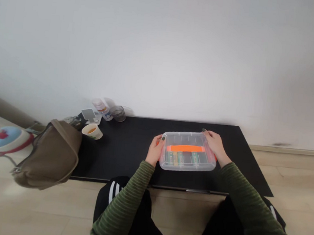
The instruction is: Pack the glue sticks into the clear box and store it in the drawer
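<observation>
Clear plastic box between left hand and right hand, touching both.

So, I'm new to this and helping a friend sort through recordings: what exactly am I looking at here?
This is a single picture from a camera worn on a person's head, looking forward and down, so there is no machine here. The two bare hands belong to the wearer. The left hand and right hand hold opposite sides of a clear plastic box, which has an orange band across it and small items inside. The box is over a black table top. Further left are a paper cup holding a drink and a brown bag. Near the wall stand a glass tumbler and a bottle.
</observation>
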`<action>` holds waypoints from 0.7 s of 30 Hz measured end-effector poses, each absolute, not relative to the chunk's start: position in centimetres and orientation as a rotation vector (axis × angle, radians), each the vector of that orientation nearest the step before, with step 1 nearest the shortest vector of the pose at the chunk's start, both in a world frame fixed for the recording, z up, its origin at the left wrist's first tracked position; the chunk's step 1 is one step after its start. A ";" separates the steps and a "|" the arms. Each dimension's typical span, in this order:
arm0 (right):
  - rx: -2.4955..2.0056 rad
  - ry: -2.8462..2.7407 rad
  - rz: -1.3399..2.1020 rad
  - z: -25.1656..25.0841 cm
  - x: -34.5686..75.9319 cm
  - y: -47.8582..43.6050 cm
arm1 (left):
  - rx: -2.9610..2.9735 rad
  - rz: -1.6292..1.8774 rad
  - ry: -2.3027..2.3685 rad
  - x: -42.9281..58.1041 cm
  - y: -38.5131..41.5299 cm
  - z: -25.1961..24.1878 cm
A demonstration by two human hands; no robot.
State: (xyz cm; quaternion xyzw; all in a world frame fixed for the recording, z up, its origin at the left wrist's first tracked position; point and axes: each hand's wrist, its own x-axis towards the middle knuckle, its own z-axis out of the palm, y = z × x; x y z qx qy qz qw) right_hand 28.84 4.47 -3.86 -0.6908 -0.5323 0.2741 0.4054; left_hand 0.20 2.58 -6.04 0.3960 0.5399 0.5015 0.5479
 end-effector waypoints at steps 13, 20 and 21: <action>-1.466 -0.863 1.187 -7.8 28.7 -2.9 | 0.729 1.081 1.015 0.5 -1.3 -3.9; -1.421 -0.824 1.141 -7.0 28.0 -3.1 | 0.871 1.195 1.121 0.9 -0.4 -4.7; -1.421 -0.841 1.112 -6.9 28.0 -3.1 | 0.898 1.191 1.137 0.9 -0.2 -4.8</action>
